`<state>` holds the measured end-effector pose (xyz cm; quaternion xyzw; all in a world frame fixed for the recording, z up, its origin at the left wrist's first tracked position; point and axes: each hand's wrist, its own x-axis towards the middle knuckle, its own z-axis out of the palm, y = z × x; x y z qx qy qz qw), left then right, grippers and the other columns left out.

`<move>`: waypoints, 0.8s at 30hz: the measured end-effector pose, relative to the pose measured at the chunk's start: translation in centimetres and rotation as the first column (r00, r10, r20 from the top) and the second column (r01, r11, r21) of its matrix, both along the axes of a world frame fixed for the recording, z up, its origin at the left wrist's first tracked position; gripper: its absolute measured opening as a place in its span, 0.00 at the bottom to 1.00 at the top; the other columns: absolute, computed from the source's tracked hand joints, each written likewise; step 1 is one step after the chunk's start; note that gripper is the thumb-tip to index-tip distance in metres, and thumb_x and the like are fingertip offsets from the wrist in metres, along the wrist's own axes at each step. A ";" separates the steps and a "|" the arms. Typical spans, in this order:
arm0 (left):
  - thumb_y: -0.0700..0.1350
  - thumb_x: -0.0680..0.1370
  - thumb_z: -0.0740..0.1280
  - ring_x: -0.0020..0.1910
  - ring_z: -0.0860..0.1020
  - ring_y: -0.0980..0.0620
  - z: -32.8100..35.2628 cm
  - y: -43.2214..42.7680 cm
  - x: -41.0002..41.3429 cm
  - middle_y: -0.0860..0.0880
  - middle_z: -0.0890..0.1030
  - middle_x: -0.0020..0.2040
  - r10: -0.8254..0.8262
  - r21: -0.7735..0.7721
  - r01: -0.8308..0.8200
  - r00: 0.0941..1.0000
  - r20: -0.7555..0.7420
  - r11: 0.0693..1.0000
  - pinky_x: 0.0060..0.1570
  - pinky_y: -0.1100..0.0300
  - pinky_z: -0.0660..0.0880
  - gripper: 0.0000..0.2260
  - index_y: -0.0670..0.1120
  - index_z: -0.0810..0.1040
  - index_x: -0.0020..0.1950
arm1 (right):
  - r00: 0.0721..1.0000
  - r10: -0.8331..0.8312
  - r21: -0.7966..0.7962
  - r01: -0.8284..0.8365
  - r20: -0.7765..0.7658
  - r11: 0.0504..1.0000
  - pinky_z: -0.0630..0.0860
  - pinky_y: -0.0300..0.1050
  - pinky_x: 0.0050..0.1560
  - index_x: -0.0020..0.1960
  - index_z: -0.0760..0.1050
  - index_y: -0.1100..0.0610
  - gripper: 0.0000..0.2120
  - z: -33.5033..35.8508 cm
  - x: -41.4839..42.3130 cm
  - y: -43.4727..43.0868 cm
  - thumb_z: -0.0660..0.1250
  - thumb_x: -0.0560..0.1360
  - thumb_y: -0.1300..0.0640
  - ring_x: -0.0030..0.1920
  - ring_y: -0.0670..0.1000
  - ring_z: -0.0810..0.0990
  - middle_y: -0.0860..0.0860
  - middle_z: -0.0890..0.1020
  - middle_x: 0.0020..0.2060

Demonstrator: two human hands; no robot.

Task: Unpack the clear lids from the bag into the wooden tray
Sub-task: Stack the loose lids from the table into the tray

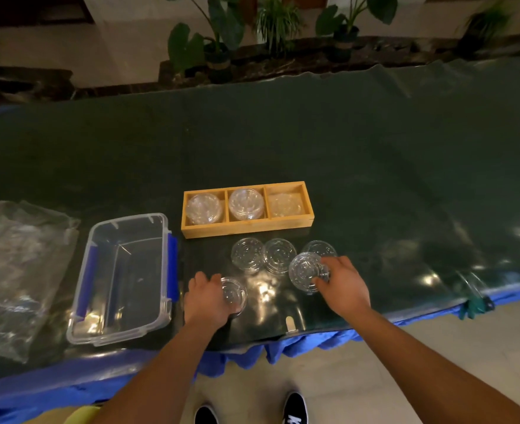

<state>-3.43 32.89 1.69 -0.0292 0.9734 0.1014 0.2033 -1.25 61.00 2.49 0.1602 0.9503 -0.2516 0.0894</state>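
I see clear lids in two spots: stacks in all 3 sections of the wooden tray (pixel 247 228), w/ the left stack (pixel 204 208), the middle stack (pixel 246 204) and a lower right stack (pixel 285 205), plus loose ones on the table btwn tray and me. Right hand (pixel 344 284) is curled round one lid (pixel 306 272), fingers (pixel 323 278) pinching its rim, lid tipped up off the table. Left hand (pixel 207 296) is cupped over another lid (pixel 234 295) near the table's front edge, fingers closed on it; can't tell if it's lifted or flat. Three more lids lie flat just in front of the tray: one (pixel 247 254), a second (pixel 279 255) touching or overlapping it, and a third (pixel 319 248) partly hidden behind the lid in my right hand. Left of the tray sits a clear plastic bin (pixel 121 328) w/ blue clips, open top, looks bare inside. Further left, the crumpled clear bag (pixel 20 270) lies flat on the table; contents too blurry to call. Table (pixel 375 179) has a dark green glossy cover, blue skirt along the front edge. Potted plants (pixel 218 41) line the far side.
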 end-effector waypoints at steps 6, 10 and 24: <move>0.54 0.67 0.80 0.59 0.71 0.47 0.2 -0.1 0.4 0.48 0.68 0.60 0.122 0.160 -0.112 0.991 -0.053 0.981 0.57 0.54 0.74 0.29 0.50 0.71 0.62 | 0.999 0.014 0.034 -0.015 0.043 0.999 0.78 0.54 0.56 0.69 0.71 0.52 0.26 -0.5 -1.1 0.3 0.71 0.74 0.45 0.64 0.57 0.75 0.52 0.71 0.65; 0.41 0.73 0.77 0.48 0.80 0.50 -0.3 0.4 0.8 0.51 0.78 0.48 0.405 0.532 -0.413 0.904 0.138 0.740 0.39 0.63 0.72 0.15 0.51 0.72 0.50 | 0.989 0.076 0.090 -0.088 0.127 0.992 0.75 0.53 0.59 0.73 0.66 0.53 0.34 -0.4 -2.1 -0.2 0.73 0.72 0.43 0.68 0.57 0.69 0.52 0.68 0.69; 0.33 0.75 0.73 0.49 0.86 0.35 0.2 1.3 1.6 0.37 0.86 0.50 0.545 0.716 -0.693 0.631 0.551 0.078 0.50 0.42 0.84 0.10 0.42 0.80 0.54 | 0.926 -0.378 -0.420 0.350 0.017 0.837 0.83 0.58 0.49 0.50 0.76 0.51 0.12 0.9 -2.0 2.9 0.76 0.71 0.57 0.45 0.55 0.84 0.51 0.84 0.46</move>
